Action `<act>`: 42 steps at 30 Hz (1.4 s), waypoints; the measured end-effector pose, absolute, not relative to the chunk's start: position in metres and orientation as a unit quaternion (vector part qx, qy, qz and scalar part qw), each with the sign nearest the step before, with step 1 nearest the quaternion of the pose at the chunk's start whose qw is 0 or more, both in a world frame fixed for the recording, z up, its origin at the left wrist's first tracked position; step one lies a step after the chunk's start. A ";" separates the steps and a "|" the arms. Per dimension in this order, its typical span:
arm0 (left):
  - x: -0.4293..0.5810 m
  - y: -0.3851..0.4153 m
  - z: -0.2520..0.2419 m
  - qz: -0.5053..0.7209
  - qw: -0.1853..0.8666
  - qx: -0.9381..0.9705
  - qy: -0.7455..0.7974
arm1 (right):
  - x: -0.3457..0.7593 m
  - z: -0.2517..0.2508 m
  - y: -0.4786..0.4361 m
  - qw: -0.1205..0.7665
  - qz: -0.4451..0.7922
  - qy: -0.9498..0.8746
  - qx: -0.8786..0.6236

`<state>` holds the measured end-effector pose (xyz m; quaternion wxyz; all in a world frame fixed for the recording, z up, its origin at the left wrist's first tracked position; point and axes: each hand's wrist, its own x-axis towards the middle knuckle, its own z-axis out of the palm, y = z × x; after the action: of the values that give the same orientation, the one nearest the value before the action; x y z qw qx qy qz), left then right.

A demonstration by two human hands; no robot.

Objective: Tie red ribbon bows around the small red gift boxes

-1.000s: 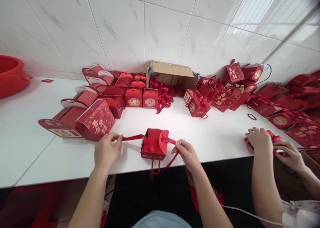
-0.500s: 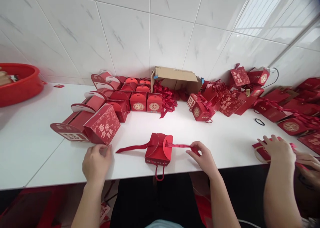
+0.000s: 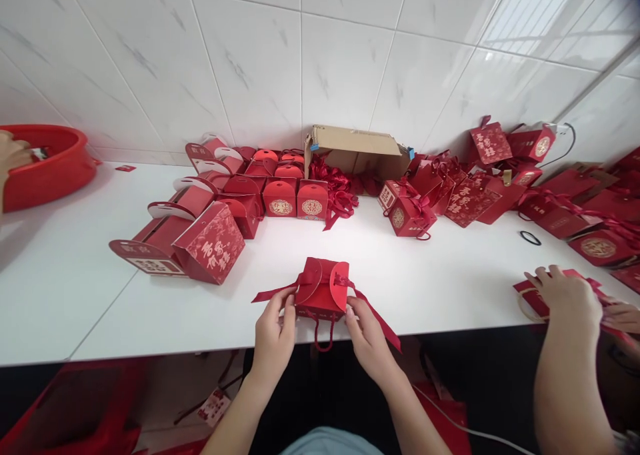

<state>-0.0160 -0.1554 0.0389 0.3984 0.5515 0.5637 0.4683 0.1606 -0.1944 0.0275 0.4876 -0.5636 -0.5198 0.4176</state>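
Observation:
A small red gift box (image 3: 323, 296) stands near the front edge of the white table, its rounded flaps folded over the top. A red ribbon (image 3: 274, 293) is threaded through the flaps, one tail lying to the left and the other hanging down past my right hand. My left hand (image 3: 274, 332) holds the box's left side, thumb at the front. On the opposite side my right hand (image 3: 369, 332) grips it with thumb and fingers. A twisted red cord handle (image 3: 324, 345) loops over the table edge between my hands.
Left of centre stand several red boxes (image 3: 281, 205). A cardboard carton (image 3: 353, 138) with red ribbons is by the tiled wall. Tied boxes (image 3: 413, 215) sit to its right. A co-worker's hand (image 3: 570, 302) handles a red box at right. Another hand reaches into a red basin (image 3: 60, 175).
My left hand has moved right to the box, and my right hand has let go of the ribbon tail and come in to the box's right side. A hand has appeared at the red basin.

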 end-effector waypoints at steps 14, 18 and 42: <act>-0.023 -0.148 0.031 0.491 0.499 0.421 0.577 | 0.162 0.011 -0.182 0.619 0.517 -0.260 -0.530; -0.031 -0.131 0.043 0.564 0.692 0.142 0.428 | 0.172 0.019 -0.172 0.673 0.578 -0.170 -0.430; -0.053 -0.110 0.102 0.772 0.419 0.198 0.436 | 0.210 0.070 -0.156 0.788 0.380 -0.174 -0.452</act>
<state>-0.0532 -0.1096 0.1017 0.4186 0.1983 0.4357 0.7718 0.2096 -0.1557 0.0695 0.7880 -0.4523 -0.1739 0.3797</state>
